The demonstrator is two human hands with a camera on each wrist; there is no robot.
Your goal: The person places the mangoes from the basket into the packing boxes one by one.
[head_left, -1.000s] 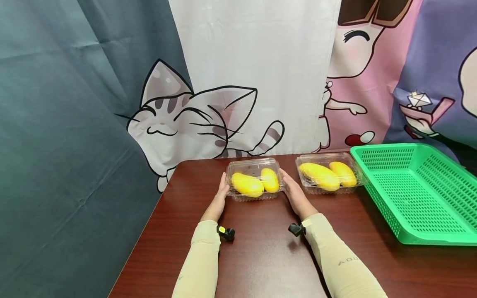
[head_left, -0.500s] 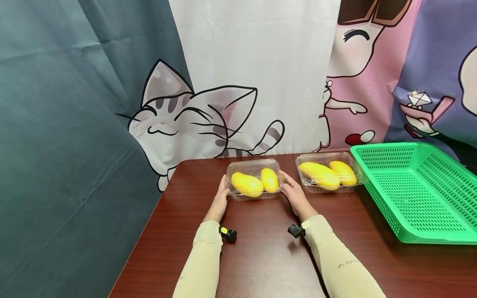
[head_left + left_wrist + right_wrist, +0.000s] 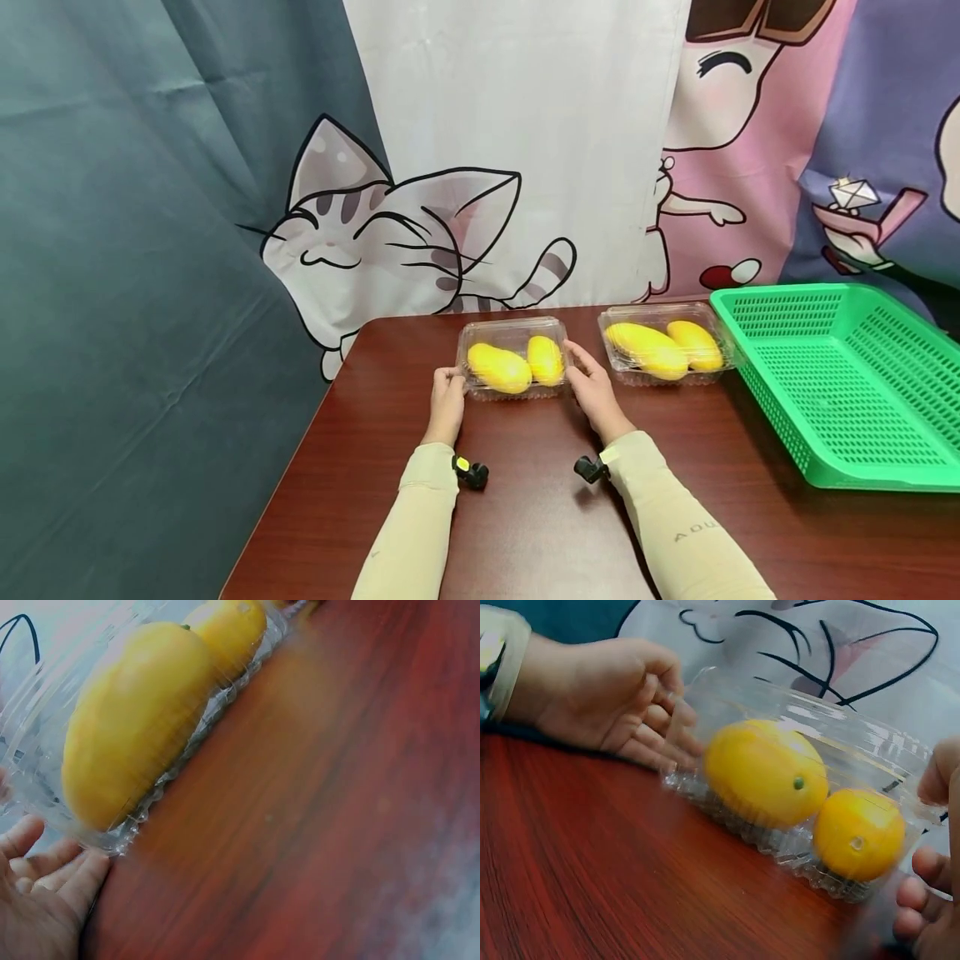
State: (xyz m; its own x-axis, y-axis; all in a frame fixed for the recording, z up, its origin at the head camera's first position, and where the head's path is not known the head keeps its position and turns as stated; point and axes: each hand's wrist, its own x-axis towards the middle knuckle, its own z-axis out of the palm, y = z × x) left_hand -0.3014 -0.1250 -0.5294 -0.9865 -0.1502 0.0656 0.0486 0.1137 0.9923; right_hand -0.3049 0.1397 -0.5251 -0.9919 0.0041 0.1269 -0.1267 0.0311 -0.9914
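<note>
A clear plastic clamshell box (image 3: 513, 332) stands near the far edge of the table, its lid down over two yellow mangoes, a larger mango (image 3: 498, 368) and a smaller mango (image 3: 545, 360). At the box's left end my left hand (image 3: 447, 403) holds the rim, fingers bent at the corner. My right hand (image 3: 594, 390) holds the opposite end. The right wrist view shows the thumb (image 3: 939, 776) up by the lid edge and curled fingers (image 3: 913, 906) lower down. In the left wrist view, the left fingertips (image 3: 88, 874) meet the box's lower corner.
To the right stands a second clear clamshell box (image 3: 626, 315) with two more mangoes inside. Beside it is a green plastic basket (image 3: 813, 467) with slotted walls. A printed curtain (image 3: 600, 125) hangs behind the brown wooden table (image 3: 525, 517).
My left hand has slid a little nearer and its fingers have bent at the box's left end. The right thumb has come to the box's front right corner. The box keeps its place.
</note>
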